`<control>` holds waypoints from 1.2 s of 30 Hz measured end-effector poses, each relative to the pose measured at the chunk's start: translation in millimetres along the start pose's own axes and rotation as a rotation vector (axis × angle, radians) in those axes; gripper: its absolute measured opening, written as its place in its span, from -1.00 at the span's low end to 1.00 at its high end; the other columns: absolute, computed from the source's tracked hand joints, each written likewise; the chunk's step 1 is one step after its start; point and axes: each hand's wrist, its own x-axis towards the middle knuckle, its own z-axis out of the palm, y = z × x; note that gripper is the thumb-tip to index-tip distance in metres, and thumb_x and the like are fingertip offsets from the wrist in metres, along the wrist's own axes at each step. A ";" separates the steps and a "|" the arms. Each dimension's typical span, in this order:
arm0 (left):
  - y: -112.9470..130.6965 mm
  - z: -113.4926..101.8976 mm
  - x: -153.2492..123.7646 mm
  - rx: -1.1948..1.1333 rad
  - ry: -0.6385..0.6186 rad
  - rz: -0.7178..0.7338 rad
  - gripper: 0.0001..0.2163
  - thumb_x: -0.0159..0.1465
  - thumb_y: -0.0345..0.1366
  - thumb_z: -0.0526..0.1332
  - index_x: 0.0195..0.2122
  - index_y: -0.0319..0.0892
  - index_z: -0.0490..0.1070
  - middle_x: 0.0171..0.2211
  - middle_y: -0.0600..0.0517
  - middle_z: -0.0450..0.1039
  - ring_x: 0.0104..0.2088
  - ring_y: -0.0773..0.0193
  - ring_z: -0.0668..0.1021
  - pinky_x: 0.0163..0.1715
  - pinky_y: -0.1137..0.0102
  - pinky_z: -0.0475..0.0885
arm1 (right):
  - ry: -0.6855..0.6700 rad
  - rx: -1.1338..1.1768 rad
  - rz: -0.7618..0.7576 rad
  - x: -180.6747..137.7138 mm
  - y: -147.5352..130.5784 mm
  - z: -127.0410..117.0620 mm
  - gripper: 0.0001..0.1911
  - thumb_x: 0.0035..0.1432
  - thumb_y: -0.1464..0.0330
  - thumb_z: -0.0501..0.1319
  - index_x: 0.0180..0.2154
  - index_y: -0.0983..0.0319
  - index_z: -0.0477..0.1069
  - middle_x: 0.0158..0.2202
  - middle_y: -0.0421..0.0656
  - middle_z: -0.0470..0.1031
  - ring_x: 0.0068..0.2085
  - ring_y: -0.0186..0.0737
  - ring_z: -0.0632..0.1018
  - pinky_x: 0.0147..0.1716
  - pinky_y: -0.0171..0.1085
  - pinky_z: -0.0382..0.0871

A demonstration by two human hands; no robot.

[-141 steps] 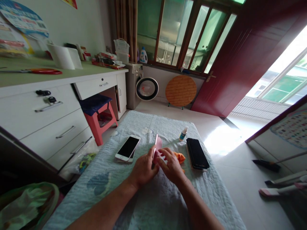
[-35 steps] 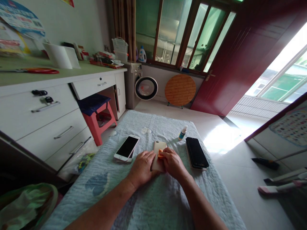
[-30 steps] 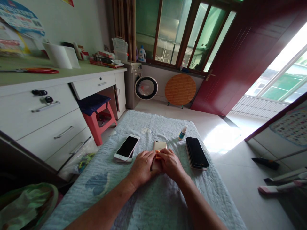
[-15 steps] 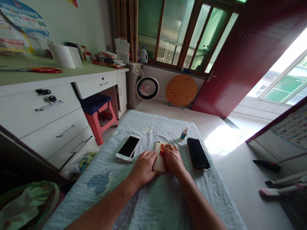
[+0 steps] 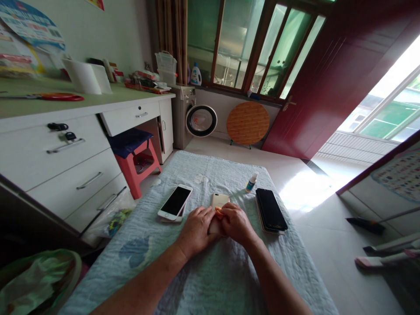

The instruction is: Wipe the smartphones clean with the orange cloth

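Quilt pale blue, wrinkled, dark patch at lower left. Mid-quilt lies a gold phone, back up, camera end farthest from the person. Right hand: fingers pinching an orange cloth against the gold phone's back. Left hand: fingers along its left edge; whether they grip, I cannot tell. To the left, white phone, screen up, stacked on another. To the right, black phone, also stacked; bottle upright near its far end. Left side of room: desk bearing scissors; stool partly under. Far end: washer, round door open; wooden disc on edge below the window. Red door ajar; daylight glares on the floor.
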 end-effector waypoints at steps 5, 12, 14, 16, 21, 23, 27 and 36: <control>-0.1 0.8 -1.3 0.021 0.017 -0.005 -0.50 0.14 -0.03 0.31 0.07 -0.13 0.38 0.07 -0.12 0.43 0.06 -0.07 0.44 0.10 0.09 0.32 | 0.017 0.057 0.081 -2.9 2.9 -1.0 -0.77 0.05 0.58 0.15 -0.50 0.22 0.51 -0.45 -0.20 0.47 -0.38 -0.35 0.46 -0.31 -0.38 0.25; 2.6 -1.4 -0.4 0.044 -0.022 -0.035 -0.47 0.10 -0.01 0.34 0.04 -0.16 0.37 0.07 -0.13 0.43 0.08 -0.07 0.43 0.14 0.11 0.29 | 0.106 0.241 0.214 -4.0 7.1 -0.2 -0.77 0.02 0.53 0.09 -0.32 0.22 0.47 -0.38 -0.20 0.52 -0.35 -0.28 0.50 -0.32 -0.36 0.30; 2.6 -1.1 -0.4 0.052 -0.029 -0.042 -0.48 0.10 -0.04 0.35 0.03 -0.17 0.37 0.08 -0.14 0.42 0.09 -0.07 0.42 0.15 0.12 0.28 | 0.124 0.252 0.234 -4.1 8.5 1.0 -0.75 0.02 0.52 0.08 -0.26 0.22 0.44 -0.37 -0.20 0.52 -0.34 -0.27 0.49 -0.32 -0.36 0.30; 2.8 -0.9 -0.5 0.053 -0.035 -0.041 -0.47 0.10 -0.05 0.35 0.06 -0.17 0.36 0.08 -0.14 0.42 0.10 -0.07 0.41 0.16 0.13 0.28 | 0.128 0.235 0.221 -4.1 9.3 2.2 -0.77 0.02 0.53 0.07 -0.30 0.22 0.42 -0.38 -0.20 0.50 -0.34 -0.27 0.48 -0.31 -0.36 0.29; 3.9 -0.8 -0.7 0.058 -0.045 -0.037 -0.45 0.11 -0.07 0.35 0.10 -0.19 0.34 0.10 -0.15 0.40 0.12 -0.07 0.40 0.17 0.12 0.26 | 0.114 0.201 0.172 -4.2 8.7 3.1 -0.79 0.02 0.55 0.06 -0.37 0.23 0.42 -0.37 -0.17 0.44 -0.32 -0.28 0.45 -0.28 -0.35 0.29; 4.3 -0.3 -0.9 0.062 -0.050 -0.040 -0.44 0.12 -0.06 0.34 0.11 -0.20 0.34 0.13 -0.16 0.39 0.13 -0.07 0.39 0.18 0.12 0.25 | 0.106 0.195 0.168 -4.4 7.9 2.6 -0.78 0.02 0.56 0.06 -0.36 0.23 0.44 -0.36 -0.17 0.43 -0.32 -0.28 0.45 -0.27 -0.35 0.29; 5.1 0.3 -2.0 0.079 -0.068 -0.057 -0.43 0.15 -0.04 0.32 0.13 -0.21 0.33 0.18 -0.17 0.34 0.15 -0.08 0.36 0.19 0.11 0.24 | 0.094 0.177 0.169 -4.5 7.0 1.8 -0.76 0.01 0.58 0.07 -0.35 0.23 0.45 -0.36 -0.16 0.42 -0.32 -0.27 0.45 -0.28 -0.34 0.30; 6.2 0.7 -3.9 0.079 -0.089 -0.063 -0.43 0.18 -0.06 0.29 0.17 -0.18 0.30 0.21 -0.18 0.30 0.18 -0.08 0.33 0.20 0.09 0.22 | 0.109 0.191 0.171 -4.9 9.6 4.1 -0.75 0.02 0.57 0.08 -0.33 0.23 0.46 -0.34 -0.16 0.44 -0.31 -0.27 0.46 -0.26 -0.33 0.32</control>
